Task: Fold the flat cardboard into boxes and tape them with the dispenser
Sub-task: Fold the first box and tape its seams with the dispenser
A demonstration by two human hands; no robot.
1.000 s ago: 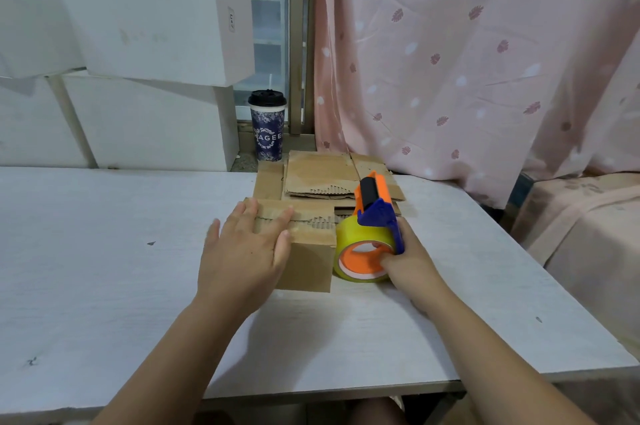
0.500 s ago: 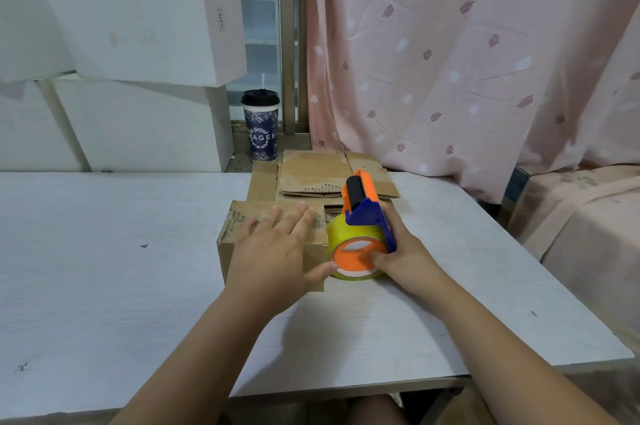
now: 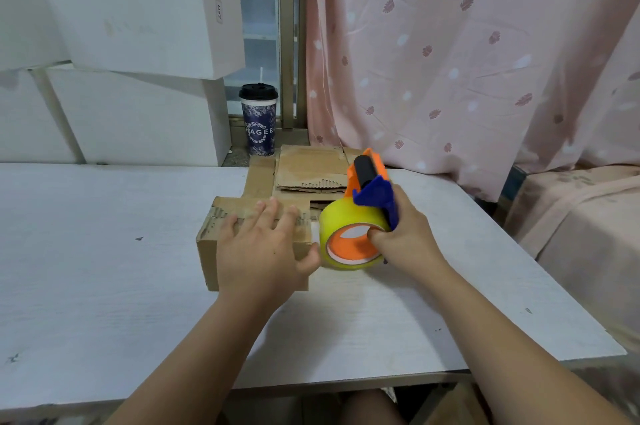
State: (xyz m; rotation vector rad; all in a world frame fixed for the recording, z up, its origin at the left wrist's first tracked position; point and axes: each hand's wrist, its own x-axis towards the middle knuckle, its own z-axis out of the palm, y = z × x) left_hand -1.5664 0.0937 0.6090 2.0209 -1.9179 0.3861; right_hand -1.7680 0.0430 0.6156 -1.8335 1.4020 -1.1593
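Observation:
A small folded cardboard box (image 3: 208,253) stands on the white table (image 3: 104,268) in front of me. My left hand (image 3: 263,248) lies flat on its top with fingers spread, the thumb against its right end. My right hand (image 3: 403,237) grips an orange and blue tape dispenser (image 3: 363,213) with a yellowish roll, held right beside the box's right end. A short strip of tape shows between roll and box. Flat cardboard sheets (image 3: 308,168) lie stacked behind the box.
A dark lidded paper cup (image 3: 259,123) stands at the table's back edge. Large white boxes (image 3: 138,43) are piled at the back left. A pink curtain (image 3: 467,43) hangs on the right, with a cloth-covered surface (image 3: 581,234) beyond the table's right edge.
My left hand slid right along the box top toward its right end. The box now sits further left under my palm, and the dispenser stays at its right end.

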